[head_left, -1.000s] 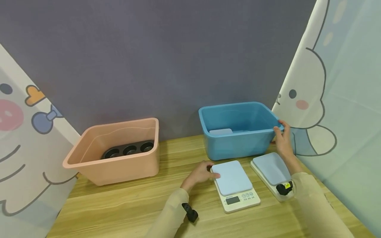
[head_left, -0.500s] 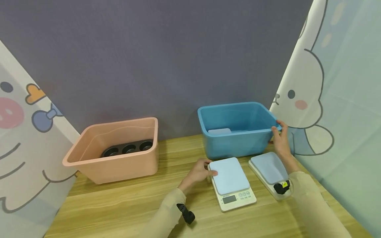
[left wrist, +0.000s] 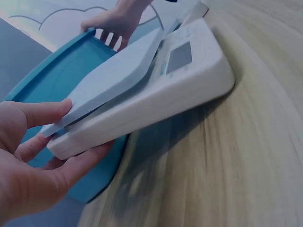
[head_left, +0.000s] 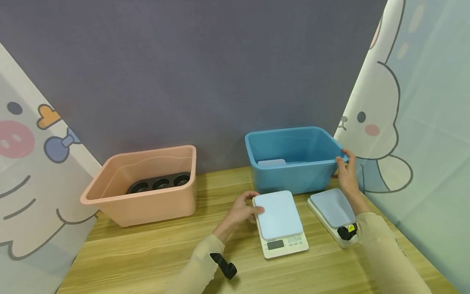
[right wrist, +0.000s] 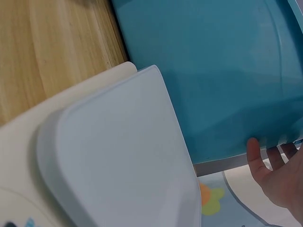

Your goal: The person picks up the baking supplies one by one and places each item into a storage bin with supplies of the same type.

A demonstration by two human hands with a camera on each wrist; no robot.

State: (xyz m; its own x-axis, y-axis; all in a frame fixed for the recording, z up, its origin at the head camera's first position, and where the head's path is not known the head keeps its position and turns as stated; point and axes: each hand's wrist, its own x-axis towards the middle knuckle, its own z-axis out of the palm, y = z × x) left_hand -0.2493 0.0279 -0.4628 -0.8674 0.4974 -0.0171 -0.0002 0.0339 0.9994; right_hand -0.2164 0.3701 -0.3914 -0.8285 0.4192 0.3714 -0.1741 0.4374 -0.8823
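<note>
My left hand [head_left: 240, 212] grips a white kitchen scale [head_left: 284, 247] by its far left corner. In the left wrist view the thumb presses on the scale's platform [left wrist: 111, 71] and the fingers curl under the base. That end of the scale is raised off the table, while the display end stays low near the wood. At the blue bin [head_left: 293, 179], my right hand [head_left: 346, 171] holds the right front corner of the rim, thumb on the near side. A second kitchen scale [head_left: 332, 210] with a grey-white platform lies below the right forearm, partly covered by the sleeve.
A pale block-like thing [head_left: 271, 162] lies inside the blue bin. To the left stands a peach bin [head_left: 147, 208] with a dark muffin tin [head_left: 160, 183] in it. A grey curtain [head_left: 205, 81] closes off the back of the wooden table [head_left: 147, 253].
The scale in my left hand has shifted left, and its far end has come up, tilting it. My right hand stays on the blue bin's rim.
</note>
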